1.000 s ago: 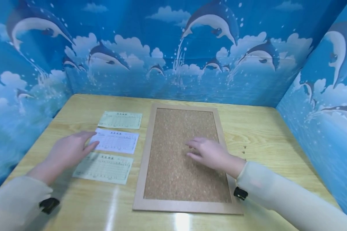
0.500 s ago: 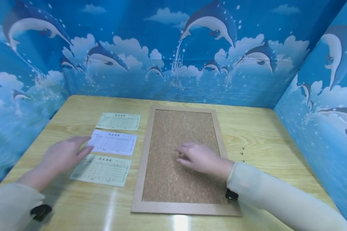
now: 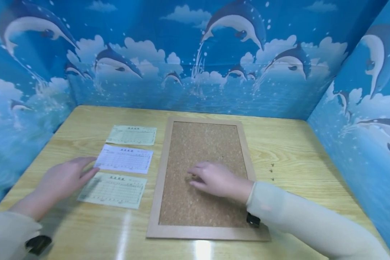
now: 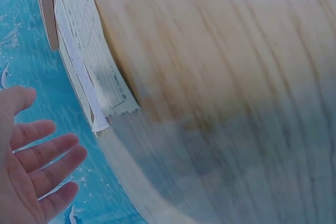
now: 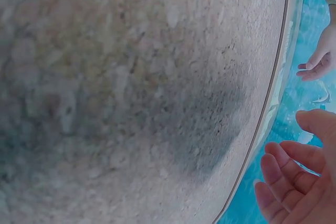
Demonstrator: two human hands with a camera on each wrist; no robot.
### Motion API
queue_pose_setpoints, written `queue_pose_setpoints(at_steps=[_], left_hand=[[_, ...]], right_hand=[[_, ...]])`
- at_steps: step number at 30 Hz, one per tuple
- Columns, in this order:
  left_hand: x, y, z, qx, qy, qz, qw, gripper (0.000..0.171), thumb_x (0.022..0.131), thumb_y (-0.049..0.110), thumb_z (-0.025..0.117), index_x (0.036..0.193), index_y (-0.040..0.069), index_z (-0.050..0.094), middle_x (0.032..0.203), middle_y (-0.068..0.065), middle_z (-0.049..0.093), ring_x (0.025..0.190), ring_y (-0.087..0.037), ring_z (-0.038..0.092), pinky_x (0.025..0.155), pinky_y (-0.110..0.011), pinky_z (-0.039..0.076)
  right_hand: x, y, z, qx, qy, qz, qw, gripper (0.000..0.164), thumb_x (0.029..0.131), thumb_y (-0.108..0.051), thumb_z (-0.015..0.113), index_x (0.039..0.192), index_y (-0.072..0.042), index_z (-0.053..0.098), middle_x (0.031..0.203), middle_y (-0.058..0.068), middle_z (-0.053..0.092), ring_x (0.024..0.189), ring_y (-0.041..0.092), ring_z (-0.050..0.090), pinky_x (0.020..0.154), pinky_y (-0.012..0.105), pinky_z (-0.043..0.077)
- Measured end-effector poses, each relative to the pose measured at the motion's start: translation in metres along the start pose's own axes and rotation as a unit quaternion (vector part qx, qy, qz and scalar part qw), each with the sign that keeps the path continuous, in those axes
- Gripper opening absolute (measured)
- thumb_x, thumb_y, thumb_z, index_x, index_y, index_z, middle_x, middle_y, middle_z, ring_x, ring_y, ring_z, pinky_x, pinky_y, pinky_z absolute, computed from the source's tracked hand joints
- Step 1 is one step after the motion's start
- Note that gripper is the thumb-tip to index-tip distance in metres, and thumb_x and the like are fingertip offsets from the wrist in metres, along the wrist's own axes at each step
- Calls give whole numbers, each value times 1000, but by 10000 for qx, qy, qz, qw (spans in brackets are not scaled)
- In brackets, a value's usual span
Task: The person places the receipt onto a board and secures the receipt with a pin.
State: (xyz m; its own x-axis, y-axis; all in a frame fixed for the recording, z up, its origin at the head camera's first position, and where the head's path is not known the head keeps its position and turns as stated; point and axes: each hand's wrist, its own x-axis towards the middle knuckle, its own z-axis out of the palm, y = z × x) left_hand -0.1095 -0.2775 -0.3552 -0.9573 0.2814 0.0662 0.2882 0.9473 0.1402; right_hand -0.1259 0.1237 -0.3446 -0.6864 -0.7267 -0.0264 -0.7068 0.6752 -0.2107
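My left hand (image 3: pixel 63 180) is at the left edge of a pale purple printed slip (image 3: pixel 125 159), fingers extended and nothing held. In the left wrist view its spread fingers (image 4: pixel 50 163) show, with the palm bare. A green slip (image 3: pixel 131 135) lies beyond the purple one, and a nearer green slip (image 3: pixel 113 190) lies below it. My right hand (image 3: pixel 216 180) hovers over the framed cork board (image 3: pixel 178 209), fingers loosely bent toward the left. The right wrist view shows its relaxed fingers (image 5: pixel 291 174) holding nothing, with the cork surface beside them.
Three small pins (image 3: pixel 272 170) lie on the wooden table (image 3: pixel 289 144) right of the board. A tiny dark dot (image 3: pixel 234 128) shows near the cork's upper right corner. A blue dolphin-print curtain (image 3: pixel 195 90) borders the table at the back and both sides.
My right hand has moved left across the cork board. My left hand has drawn slightly left and down, off the purple slip toward its edge. The slips and the board stay put.
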Motion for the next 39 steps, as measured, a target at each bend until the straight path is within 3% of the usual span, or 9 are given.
queue_pose_setpoints(at_steps=[4, 10, 18, 26, 39], left_hand=[[-1, -1, -1, 2, -29, -39, 10000, 47, 94, 32, 55, 124, -4, 55, 117, -30, 57, 101, -49, 54, 77, -61, 44], [-1, 0, -2, -24, -84, -33, 10000, 49, 93, 33, 56, 123, -5, 55, 115, -29, 58, 100, -48, 55, 78, -61, 44], [0, 2, -4, -47, -464, -117, 9988, 52, 95, 36, 52, 124, -7, 53, 118, -31, 55, 105, -50, 52, 83, -62, 41], [-1, -5, 0, -128, -518, -145, 9985, 51, 91, 32, 58, 122, -8, 54, 114, -32, 57, 87, -42, 62, 72, -58, 47], [-6, -12, 8, 8, -740, -79, 9972, 50, 86, 32, 64, 118, -7, 58, 104, -29, 60, 89, -44, 59, 71, -58, 47]], right_hand=[[4, -3, -1, 35, -21, -76, 10000, 37, 91, -32, 60, 121, -11, 61, 106, 0, 65, 89, 12, 61, 79, 29, 50], [11, -7, 1, 155, -96, -267, 9995, 37, 92, -32, 58, 121, -10, 61, 108, 1, 64, 95, 13, 61, 83, 29, 49], [17, -14, 4, 86, -218, -259, 9994, 38, 92, -34, 59, 122, -12, 61, 110, 0, 64, 97, 11, 61, 85, 28, 48], [26, -25, 5, 81, -349, -423, 9985, 37, 92, -34, 58, 121, -10, 61, 103, -1, 64, 89, 8, 60, 78, 24, 49], [41, -46, 8, -35, -477, -662, 9967, 37, 93, -34, 57, 123, -13, 61, 110, -2, 63, 98, 8, 59, 84, 23, 47]])
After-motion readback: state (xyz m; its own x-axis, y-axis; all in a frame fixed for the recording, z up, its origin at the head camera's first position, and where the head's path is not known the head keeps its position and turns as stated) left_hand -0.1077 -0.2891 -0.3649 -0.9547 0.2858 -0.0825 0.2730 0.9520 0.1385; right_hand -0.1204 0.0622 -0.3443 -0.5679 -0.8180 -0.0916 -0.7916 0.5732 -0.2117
